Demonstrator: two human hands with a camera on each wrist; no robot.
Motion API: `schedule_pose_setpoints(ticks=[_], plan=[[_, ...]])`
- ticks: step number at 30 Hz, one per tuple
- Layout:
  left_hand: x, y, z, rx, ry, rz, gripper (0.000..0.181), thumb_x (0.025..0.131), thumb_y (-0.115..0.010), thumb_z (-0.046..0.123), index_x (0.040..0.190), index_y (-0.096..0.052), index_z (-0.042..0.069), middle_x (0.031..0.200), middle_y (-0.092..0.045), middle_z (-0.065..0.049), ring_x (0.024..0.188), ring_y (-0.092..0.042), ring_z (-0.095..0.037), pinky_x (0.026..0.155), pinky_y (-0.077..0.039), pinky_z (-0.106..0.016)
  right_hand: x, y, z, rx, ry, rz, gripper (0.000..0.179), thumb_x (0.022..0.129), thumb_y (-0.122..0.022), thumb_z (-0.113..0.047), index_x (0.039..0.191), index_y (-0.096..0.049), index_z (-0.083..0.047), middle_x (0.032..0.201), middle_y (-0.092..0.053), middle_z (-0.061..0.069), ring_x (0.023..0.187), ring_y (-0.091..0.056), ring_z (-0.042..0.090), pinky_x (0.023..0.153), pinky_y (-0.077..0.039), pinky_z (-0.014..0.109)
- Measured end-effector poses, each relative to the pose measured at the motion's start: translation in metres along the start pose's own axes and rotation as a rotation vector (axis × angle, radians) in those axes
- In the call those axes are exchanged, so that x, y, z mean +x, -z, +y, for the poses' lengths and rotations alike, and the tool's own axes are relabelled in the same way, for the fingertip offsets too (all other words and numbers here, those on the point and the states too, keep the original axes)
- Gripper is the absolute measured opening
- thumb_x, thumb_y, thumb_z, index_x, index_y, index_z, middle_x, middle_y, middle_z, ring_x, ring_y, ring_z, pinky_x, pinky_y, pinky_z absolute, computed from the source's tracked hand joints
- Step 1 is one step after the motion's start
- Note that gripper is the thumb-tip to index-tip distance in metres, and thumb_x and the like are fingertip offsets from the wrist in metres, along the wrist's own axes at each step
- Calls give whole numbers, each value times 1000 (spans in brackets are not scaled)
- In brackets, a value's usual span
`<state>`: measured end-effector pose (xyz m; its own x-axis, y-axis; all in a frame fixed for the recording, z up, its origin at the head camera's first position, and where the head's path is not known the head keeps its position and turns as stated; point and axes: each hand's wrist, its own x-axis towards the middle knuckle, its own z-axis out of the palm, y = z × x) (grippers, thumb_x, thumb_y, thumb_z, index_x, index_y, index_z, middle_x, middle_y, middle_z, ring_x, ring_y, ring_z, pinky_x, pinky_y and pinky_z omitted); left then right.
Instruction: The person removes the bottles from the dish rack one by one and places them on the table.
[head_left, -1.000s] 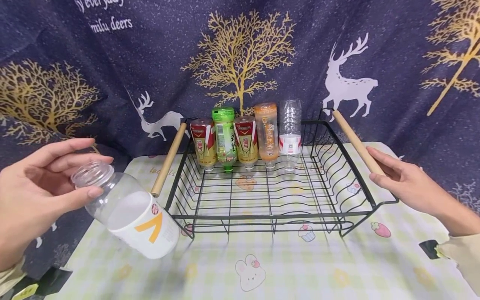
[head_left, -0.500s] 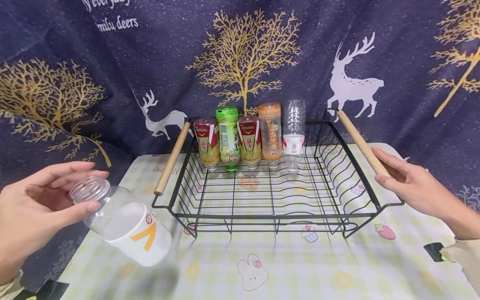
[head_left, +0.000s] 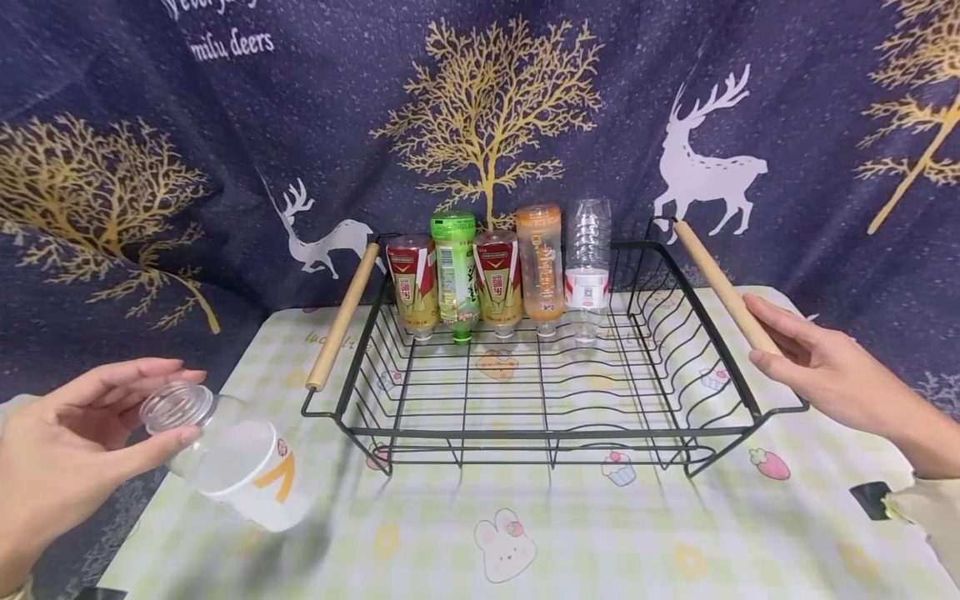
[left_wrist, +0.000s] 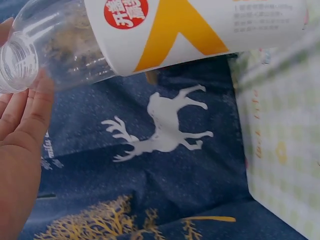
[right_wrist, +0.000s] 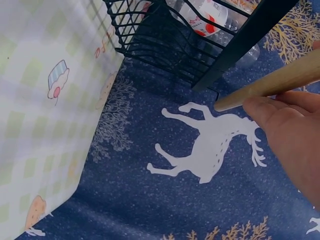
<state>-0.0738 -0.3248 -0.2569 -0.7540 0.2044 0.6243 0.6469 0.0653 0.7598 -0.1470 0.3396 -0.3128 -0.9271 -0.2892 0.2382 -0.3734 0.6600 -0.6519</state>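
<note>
By its capless neck, my left hand (head_left: pixel 82 450) holds a clear plastic bottle (head_left: pixel 258 483) with a white label and an orange V-shaped mark. The bottle tilts, mouth up to the left and base down to the right, left of the rack. In the left wrist view the bottle's label (left_wrist: pixel 190 35) shows close up. At the right, my right hand (head_left: pixel 832 367) grips the wooden handle (head_left: pixel 723 287) of a black wire dish rack (head_left: pixel 547 433). The right wrist view shows thumb and fingers on that handle (right_wrist: pixel 280 80).
Along the rack's back stand several upside-down containers: red-and-gold ones (head_left: pixel 414 283), a green bottle (head_left: pixel 455 275), an orange-tinted bottle (head_left: pixel 540 262) and a clear bottle (head_left: pixel 588 242). A checked cloth (head_left: pixel 600 542) covers the table; a dark deer-print curtain (head_left: pixel 315 125) hangs behind.
My left hand has moved down and to the left with the bottle, away from the rack's left handle. My right hand stays on the right handle.
</note>
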Motion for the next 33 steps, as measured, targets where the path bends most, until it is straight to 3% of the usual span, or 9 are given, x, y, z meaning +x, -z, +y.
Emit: schedule_pose_setpoints(ticks=[4, 11, 14, 18, 21, 28, 33], plan=[[-9, 1, -7, 16, 9, 34, 63, 63, -73, -34, 119, -47, -31, 114, -71, -16, 110, -66, -20, 98, -49, -20, 0, 0, -1, -1, 9, -10, 68, 101, -58, -7, 159, -22, -6, 153, -28, 35, 112, -35, -27, 80, -37, -3], [-29, 2, -16, 154, 83, 122, 67, 55, -63, -45, 119, -53, -26, 111, -73, -9, 108, -68, -14, 97, -47, -17, 0, 0, -1, -13, -5, -14, 67, 101, -58, -8, 159, -22, -6, 151, -31, 36, 109, -36, -27, 78, -37, -3], [-38, 1, -21, 273, 116, 149, 69, 55, -63, -45, 119, -55, -23, 110, -74, -4, 107, -67, -10, 96, -46, -15, 0, 1, -2, -20, -20, -16, 67, 102, -58, -9, 159, -22, -7, 152, -31, 35, 108, -35, -28, 77, -37, -3], [-47, -2, -25, 530, 159, 161, 71, 53, -67, -43, 118, -59, -17, 108, -72, 9, 104, -66, -2, 93, -46, -11, 0, 1, -2, -12, -23, -18, 67, 102, -57, -10, 158, -21, -5, 154, -28, 34, 110, -34, -28, 79, -37, -3], [-53, -2, -28, 621, 178, 177, 70, 52, -70, -41, 117, -60, -16, 107, -70, 14, 103, -66, 1, 92, -46, -9, 1, 1, -2, -13, -16, -17, 67, 102, -57, -10, 159, -21, -5, 154, -27, 34, 110, -34, -28, 79, -37, -3], [-64, 2, -34, 686, 272, 243, 67, 61, -75, -33, 120, -63, -5, 108, -67, 22, 103, -62, 9, 90, -42, -3, 0, 1, -1, -17, -7, -7, 68, 101, -58, -8, 159, -22, -8, 152, -30, 35, 110, -36, -28, 77, -38, -2], [-69, 2, -36, 677, 263, 244, 64, 58, -74, -36, 116, -62, -11, 107, -68, 20, 102, -63, 7, 90, -43, -4, 0, 1, -1, -14, -5, -9, 68, 101, -59, -8, 159, -22, -7, 152, -30, 35, 109, -36, -28, 76, -39, -1]])
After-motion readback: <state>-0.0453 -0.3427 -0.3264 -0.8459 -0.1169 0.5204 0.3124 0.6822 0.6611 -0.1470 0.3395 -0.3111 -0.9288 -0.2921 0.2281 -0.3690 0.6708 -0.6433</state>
